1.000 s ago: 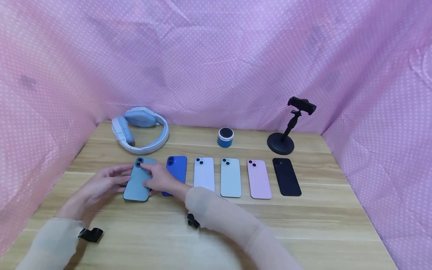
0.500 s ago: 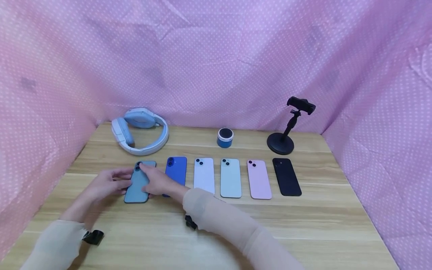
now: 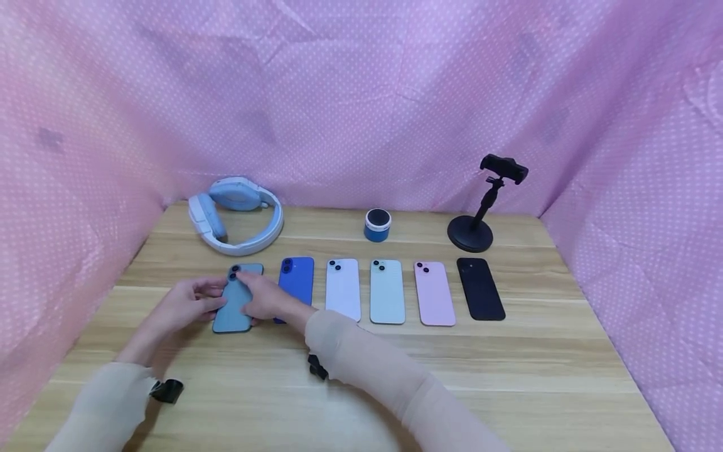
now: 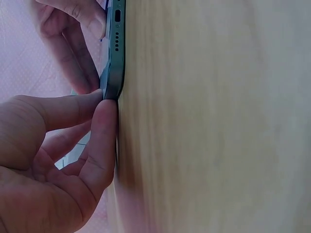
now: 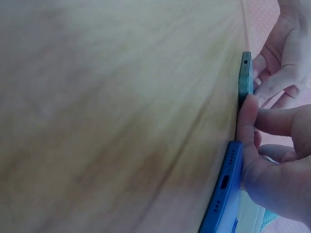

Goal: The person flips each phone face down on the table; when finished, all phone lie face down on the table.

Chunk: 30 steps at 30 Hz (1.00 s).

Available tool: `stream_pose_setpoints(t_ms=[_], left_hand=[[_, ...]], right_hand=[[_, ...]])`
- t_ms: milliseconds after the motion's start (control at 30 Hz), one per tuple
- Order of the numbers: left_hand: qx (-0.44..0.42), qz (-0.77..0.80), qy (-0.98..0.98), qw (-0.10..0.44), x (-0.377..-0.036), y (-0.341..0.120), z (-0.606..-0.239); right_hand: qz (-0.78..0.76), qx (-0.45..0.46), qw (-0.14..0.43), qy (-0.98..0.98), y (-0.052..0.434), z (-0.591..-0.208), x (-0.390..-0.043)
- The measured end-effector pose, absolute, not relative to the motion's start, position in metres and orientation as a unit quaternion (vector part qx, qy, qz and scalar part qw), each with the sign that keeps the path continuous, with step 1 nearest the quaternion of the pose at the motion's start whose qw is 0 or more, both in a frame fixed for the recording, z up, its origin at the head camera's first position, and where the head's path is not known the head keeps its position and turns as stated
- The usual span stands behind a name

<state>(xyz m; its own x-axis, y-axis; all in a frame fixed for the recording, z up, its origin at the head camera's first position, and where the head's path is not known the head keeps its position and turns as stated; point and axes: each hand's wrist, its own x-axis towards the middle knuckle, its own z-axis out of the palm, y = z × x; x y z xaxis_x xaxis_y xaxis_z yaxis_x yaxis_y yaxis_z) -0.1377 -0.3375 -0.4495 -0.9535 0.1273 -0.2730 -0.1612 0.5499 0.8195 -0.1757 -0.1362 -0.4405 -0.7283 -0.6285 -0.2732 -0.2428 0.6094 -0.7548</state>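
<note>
A teal phone [image 3: 233,309] lies back up at the left end of a row of phones, camera lenses toward the far side. My left hand [image 3: 183,306] pinches its left edge; in the left wrist view, the thumb and a finger meet at the corner of the phone [image 4: 115,58]. My right hand [image 3: 267,296] grips the opposite edge, thumb and finger over its back, partly covering it. Right of it lies a blue phone [image 3: 298,279], its lower part hidden behind my right hand and wrist. The right wrist view shows the blue phone's port end [image 5: 224,182] near my fingers.
Further right lie a white phone [image 3: 342,289], a pale green phone [image 3: 387,292], a pink phone [image 3: 434,294] and a black phone [image 3: 481,289]. Behind them stand headphones [image 3: 265,238], a small blue speaker [image 3: 377,227] and a black phone stand [image 3: 470,234]. Pink dotted cloth [image 3: 361,113] hangs behind the table.
The teal phone has come down flat on the table and shifted slightly right, with both hands still on its edges. The head view has tilted a little.
</note>
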Motion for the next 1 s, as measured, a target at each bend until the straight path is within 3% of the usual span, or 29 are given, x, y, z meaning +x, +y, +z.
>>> stream_pose_setpoints(t_ms=[600,767,867,1000], left_hand=[[-0.019,0.46,0.876,0.146,-0.138,-0.333,-0.445],[0.018,0.439,0.887,0.142,-0.141,-0.332,-0.441],[0.06,0.39,0.914,0.097,-0.14,-0.332,-0.424],[0.113,0.323,0.94,-0.01,-0.14,-0.329,-0.39]], right_hand=[[-0.386,-0.25,0.271,0.846,-0.133,-0.444,-0.18],[-0.435,-0.258,0.307,0.806,-0.116,-0.44,-0.185],[-0.462,-0.303,0.326,0.767,-0.096,-0.425,-0.193],[-0.45,-0.403,0.263,0.753,-0.056,-0.388,-0.204]])
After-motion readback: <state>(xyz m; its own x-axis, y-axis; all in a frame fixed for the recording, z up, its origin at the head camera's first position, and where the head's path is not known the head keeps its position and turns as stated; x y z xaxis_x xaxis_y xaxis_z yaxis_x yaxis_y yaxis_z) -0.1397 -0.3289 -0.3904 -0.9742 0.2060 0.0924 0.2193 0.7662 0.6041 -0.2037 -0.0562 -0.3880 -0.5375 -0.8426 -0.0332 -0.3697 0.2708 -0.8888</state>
